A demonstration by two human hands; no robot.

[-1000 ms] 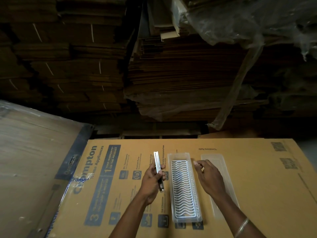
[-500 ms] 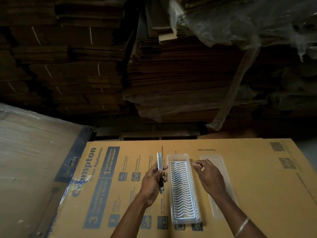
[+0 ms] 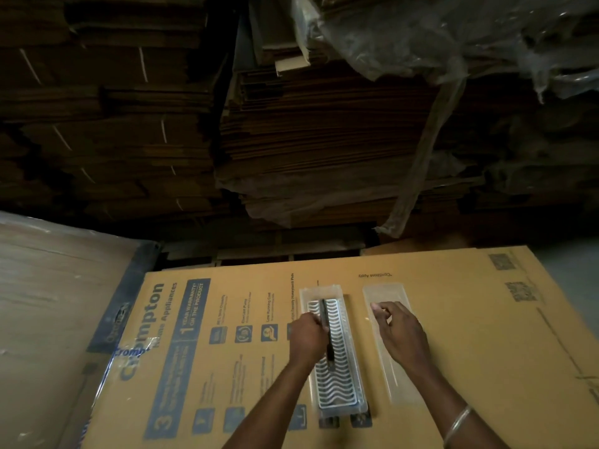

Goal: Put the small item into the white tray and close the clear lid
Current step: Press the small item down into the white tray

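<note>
A long white tray (image 3: 340,388) with wavy slots lies lengthwise on a flattened printed carton. My left hand (image 3: 308,340) grips a thin dark strip-shaped item (image 3: 326,332) and holds it over the tray's far half, along its length. A clear lid (image 3: 389,294) lies flat on the carton just right of the tray, separate from it. My right hand (image 3: 400,333) rests over the lid with fingers curled near its left edge; whether it grips the lid is unclear.
The flattened carton (image 3: 486,351) serves as the work surface. A plastic-wrapped board (image 3: 55,319) lies to the left. Tall stacks of flattened cardboard (image 3: 308,140) rise behind, with loose plastic sheeting (image 3: 437,37) hanging at the upper right.
My left hand carried the thin item rightward from beside the tray to above it. My right hand shifted from the tray's right edge onto the clear lid.
</note>
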